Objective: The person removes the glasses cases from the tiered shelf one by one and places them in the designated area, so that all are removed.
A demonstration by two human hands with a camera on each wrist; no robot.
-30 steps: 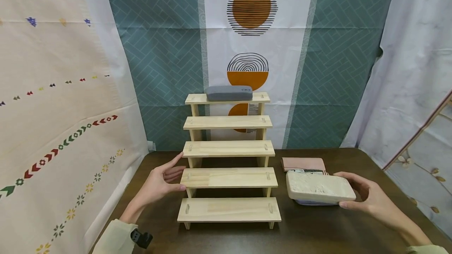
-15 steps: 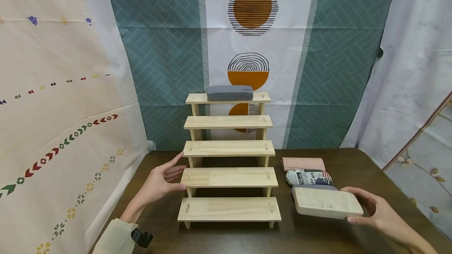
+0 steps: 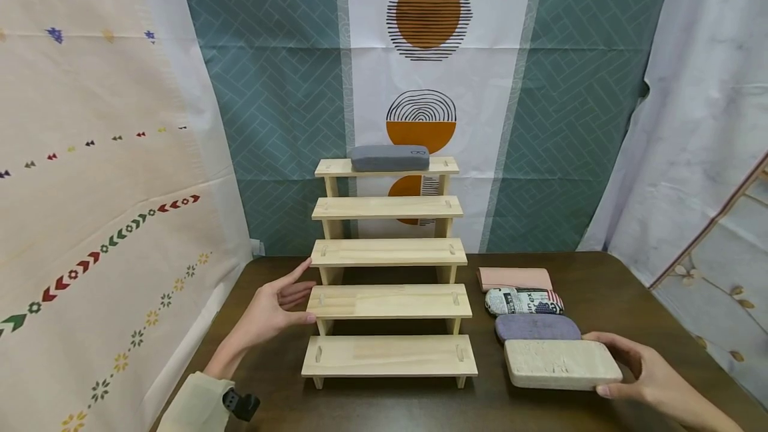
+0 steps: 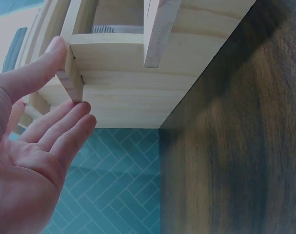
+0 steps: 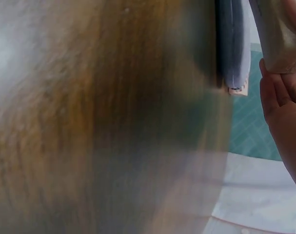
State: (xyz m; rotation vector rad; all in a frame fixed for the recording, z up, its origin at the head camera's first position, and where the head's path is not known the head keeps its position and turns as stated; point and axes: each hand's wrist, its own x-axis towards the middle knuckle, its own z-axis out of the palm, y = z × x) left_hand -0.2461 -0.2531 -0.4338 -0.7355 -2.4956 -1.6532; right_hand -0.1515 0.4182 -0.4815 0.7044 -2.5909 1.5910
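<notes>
My right hand (image 3: 637,369) holds a cream glasses case (image 3: 561,364) by its right end, thumb at the front and fingers behind. The case lies level at the near end of a row of cases; I cannot tell whether it touches the table. Directly behind it is a purple case (image 3: 536,327), then a newsprint-patterned case (image 3: 523,301) and a pink one (image 3: 515,278). On the left, my left hand (image 3: 270,312) holds the end of the second-lowest board of a stepped wooden rack (image 3: 390,302), thumb on its front edge. The left wrist view shows fingers (image 4: 72,131) against that board's other edge.
A grey-blue glasses case (image 3: 390,158) sits on the rack's top step. The dark wooden table (image 3: 408,405) carries the rack and the row of cases. Fabric hangs at the back (image 3: 288,119) and along both sides.
My right hand has brought the cream case toward me and lower, off the purple and newsprint cases it was covering. The left hand and the rack stay where they were.
</notes>
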